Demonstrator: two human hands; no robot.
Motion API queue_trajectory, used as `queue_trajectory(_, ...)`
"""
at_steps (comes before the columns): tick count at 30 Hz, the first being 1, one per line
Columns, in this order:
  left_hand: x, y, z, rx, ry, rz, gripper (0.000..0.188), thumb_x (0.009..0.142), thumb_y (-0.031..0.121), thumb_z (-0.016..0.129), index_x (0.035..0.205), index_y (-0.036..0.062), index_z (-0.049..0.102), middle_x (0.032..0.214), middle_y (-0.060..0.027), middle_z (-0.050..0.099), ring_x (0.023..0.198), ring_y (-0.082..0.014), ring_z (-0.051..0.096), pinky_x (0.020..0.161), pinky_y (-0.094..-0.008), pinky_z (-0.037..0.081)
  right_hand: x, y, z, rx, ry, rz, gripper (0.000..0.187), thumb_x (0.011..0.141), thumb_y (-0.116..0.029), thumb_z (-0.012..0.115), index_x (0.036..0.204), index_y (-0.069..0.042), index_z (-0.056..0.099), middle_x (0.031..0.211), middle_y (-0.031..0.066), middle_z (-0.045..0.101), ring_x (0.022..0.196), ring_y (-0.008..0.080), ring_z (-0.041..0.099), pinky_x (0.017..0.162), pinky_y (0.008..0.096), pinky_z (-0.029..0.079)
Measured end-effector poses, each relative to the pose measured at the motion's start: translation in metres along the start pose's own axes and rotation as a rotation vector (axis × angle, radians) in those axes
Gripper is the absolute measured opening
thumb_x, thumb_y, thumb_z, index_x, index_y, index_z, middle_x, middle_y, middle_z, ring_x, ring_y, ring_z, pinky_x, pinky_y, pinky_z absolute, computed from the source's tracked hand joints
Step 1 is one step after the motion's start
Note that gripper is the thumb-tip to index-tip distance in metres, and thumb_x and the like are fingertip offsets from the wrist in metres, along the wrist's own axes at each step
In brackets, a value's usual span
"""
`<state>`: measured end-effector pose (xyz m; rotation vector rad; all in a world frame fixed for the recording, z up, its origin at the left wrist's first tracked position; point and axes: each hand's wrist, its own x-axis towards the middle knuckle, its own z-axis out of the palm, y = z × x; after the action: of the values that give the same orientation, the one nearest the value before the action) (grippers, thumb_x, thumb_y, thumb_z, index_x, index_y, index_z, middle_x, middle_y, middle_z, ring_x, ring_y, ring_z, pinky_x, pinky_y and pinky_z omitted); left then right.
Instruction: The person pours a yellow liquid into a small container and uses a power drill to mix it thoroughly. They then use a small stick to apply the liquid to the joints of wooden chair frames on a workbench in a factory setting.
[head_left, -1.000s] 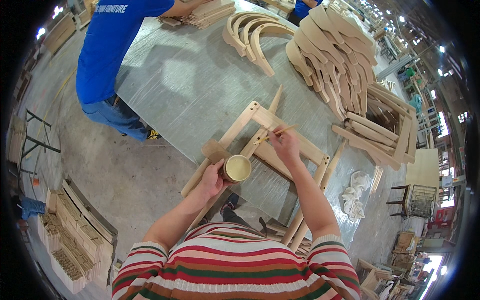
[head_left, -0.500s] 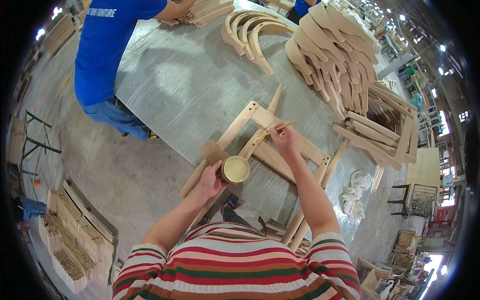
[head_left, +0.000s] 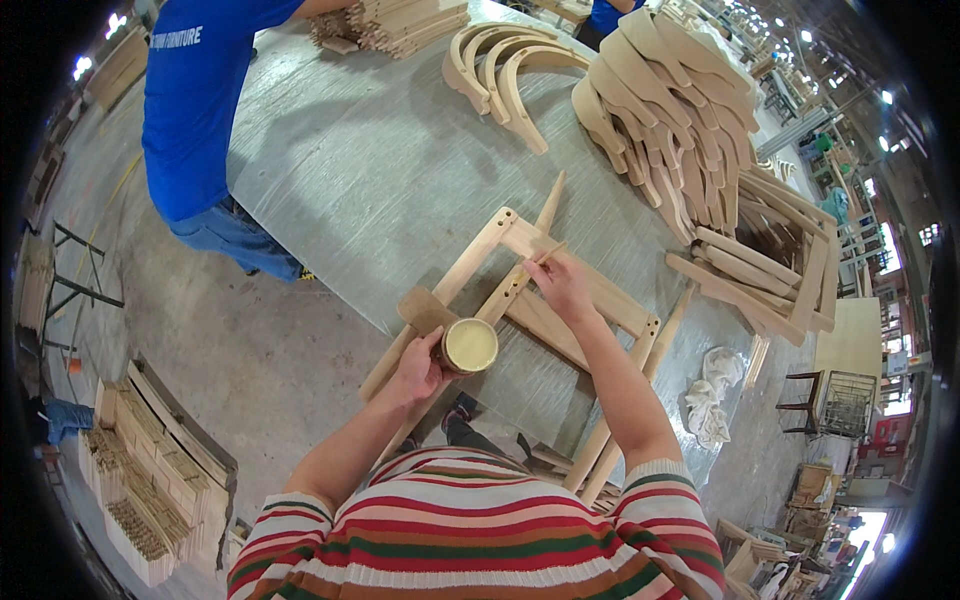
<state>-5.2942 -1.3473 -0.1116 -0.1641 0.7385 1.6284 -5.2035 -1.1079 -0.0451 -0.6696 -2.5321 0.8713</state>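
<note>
My left hand (head_left: 420,368) is wrapped round a round container (head_left: 471,345) of pale yellow, glue-like liquid, held above the near left part of a wooden chair frame (head_left: 470,254). Between the fingertips of my right hand (head_left: 563,287) is a thin wooden stick (head_left: 549,252). Its lower end is down at a frame rail (head_left: 497,302) with several dark holes, and my fingers partly cover it. A flat brown piece (head_left: 424,309) lies beside the container, partly behind it; its kind I cannot make out.
The frame rests on a plastic-covered table (head_left: 340,200). Curved wooden parts (head_left: 517,85), a tall stack of shaped pieces (head_left: 660,110) and more frames (head_left: 775,255) occupy its far and right sides. A white cloth (head_left: 712,395) lies at right. A co-worker in blue (head_left: 195,110) stands at far left.
My right hand has moved slightly left and nearer to me, bringing the stick along the holed rail. The container stays almost in place. The co-worker has shifted left.
</note>
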Motion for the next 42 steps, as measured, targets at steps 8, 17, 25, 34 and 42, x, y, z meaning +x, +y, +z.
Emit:
queue_trajectory(8,0.002,0.001,0.000,-0.003,0.012,0.019,0.035,0.094,0.028,0.035,0.110,-0.0009,0.048,0.106,-0.0144,0.057,0.090,-0.0284,0.061,0.073,-0.0462,0.053,-0.019,-0.021,-0.035,0.013,-0.097,-0.355,0.010,0.077,-0.009,0.063,0.083,-0.004,0.057,0.069,0.0076,0.058,0.065,0.0244,0.056,0.063,0.0319,0.046)
queue_trajectory(17,0.006,0.002,0.027,0.100,0.031,0.019,0.032,0.094,0.027,0.037,0.110,0.0017,0.047,0.102,-0.0132,0.057,0.088,-0.0278,0.061,0.071,-0.0472,0.054,-0.101,-0.094,-0.054,0.260,0.210,0.170,0.014,0.084,-0.013,0.060,0.083,0.000,0.057,0.067,0.0011,0.059,0.061,0.0068,0.052,0.056,0.0211,0.043)
queue_trajectory(25,-0.001,-0.035,0.075,0.150,-0.120,-0.067,0.030,0.094,0.026,0.037,0.114,0.0041,0.041,0.106,-0.0123,0.055,0.092,-0.0286,0.060,0.074,-0.0497,0.053,-0.175,-0.055,-0.061,1.146,0.491,0.517,0.008,0.085,-0.010,0.055,0.083,-0.003,0.052,0.071,0.0077,0.058,0.062,0.0123,0.056,0.056,0.0244,0.046)
queue_trajectory(34,0.040,-0.086,0.131,0.212,-0.189,-0.127,0.041,0.095,0.030,0.030,0.121,0.0014,0.042,0.119,-0.0175,0.050,0.106,-0.0325,0.053,0.086,-0.0526,0.046,-0.213,0.001,-0.085,1.462,0.796,0.657,0.013,0.083,-0.013,0.059,0.073,-0.011,0.051,0.062,0.0013,0.055,0.052,0.0108,0.053,0.051,0.0258,0.047)
queue_trajectory(42,0.093,-0.128,0.172,0.221,-0.193,-0.116,0.041,0.095,0.031,0.030,0.120,0.0006,0.041,0.117,-0.0166,0.049,0.104,-0.0329,0.054,0.081,-0.0521,0.050,-0.209,0.047,-0.130,1.357,0.901,0.538,0.017,0.084,-0.016,0.059,0.074,-0.004,0.053,0.066,0.0065,0.058,0.053,0.0116,0.052,0.051,0.0241,0.045)
